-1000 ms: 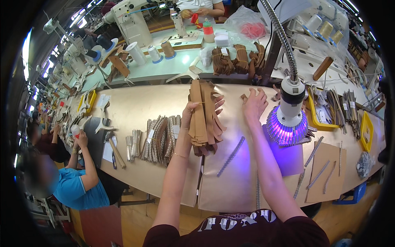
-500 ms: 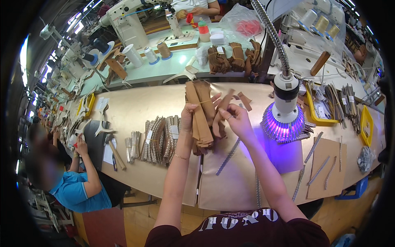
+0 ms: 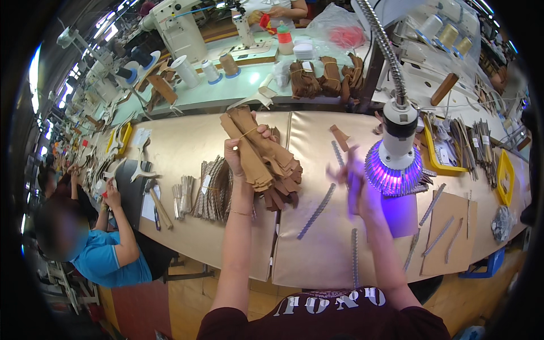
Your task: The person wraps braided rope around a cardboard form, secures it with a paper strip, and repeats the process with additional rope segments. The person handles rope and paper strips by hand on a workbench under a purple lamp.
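Observation:
A bundle of flat brown leather strips (image 3: 258,164), tied with a thin yellow band, is gripped in my left hand (image 3: 234,157). It slants over the table, its strip ends fanned out at the lower right. My left fingers wrap round it from behind and show at its right side. My right hand (image 3: 356,184) is apart from the bundle, left of the lamp's violet glow. Motion smears its fingers, so whether they hold anything cannot be made out. A short loose brown strip (image 3: 340,137) lies on the table beyond it.
A lamp (image 3: 395,153) hangs at right from a flexible metal neck. Braided strips (image 3: 317,211) lie about, and banded bundles of patterned strips (image 3: 211,190) sit at left. A hammer (image 3: 160,209) and yellow trays (image 3: 433,150) flank the work. A person in blue (image 3: 113,255) sits at left.
My left hand has shifted left with the bundle, which now tilts and fans out more. My right hand has left the bundle and moved right toward the lamp; the strip it pinched no longer shows there.

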